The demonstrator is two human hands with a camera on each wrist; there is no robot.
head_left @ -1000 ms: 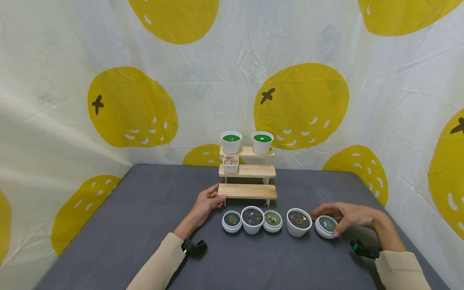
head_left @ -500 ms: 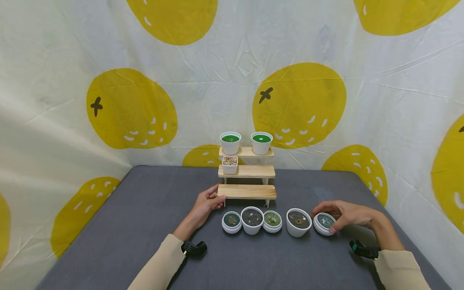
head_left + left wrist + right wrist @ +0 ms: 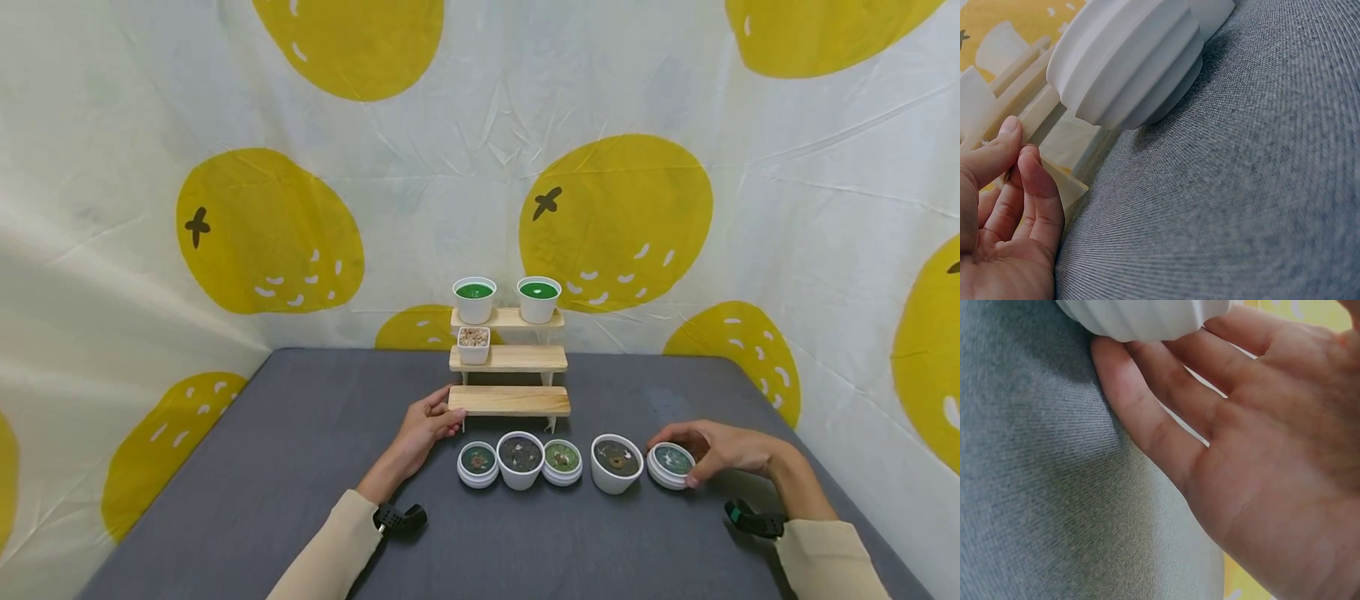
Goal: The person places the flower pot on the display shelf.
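Observation:
In the head view my left hand (image 3: pixel 422 429) pinches the left end of the lowest board of a three-step wooden stand (image 3: pixel 508 401). The left wrist view shows the thumb and fingertips (image 3: pixel 1011 127) closed on that board's edge. On the right, my right hand (image 3: pixel 723 450) holds a low white ribbed pot (image 3: pixel 671 465) with a grey-green top, thumb and fingers on opposite sides. Just left of it stands a taller white cup (image 3: pixel 617 464) with a dark top. The right wrist view catches only the underside of the ribbed pot (image 3: pixel 1154 315), fingers against it.
Along the stand's front are two more low pots, one dark green (image 3: pixel 477 464) and one light green (image 3: pixel 562 462), flanking a dark-topped cup (image 3: pixel 520 460). Two green-filled cups (image 3: pixel 475 302) occupy the top step. A square pot of pebbles (image 3: pixel 473 346) sits on the middle step.
My right hand has shifted the low ribbed pot slightly left, closer to the dark-topped cup. My left hand keeps its place at the stand. The head view has tilted a little.

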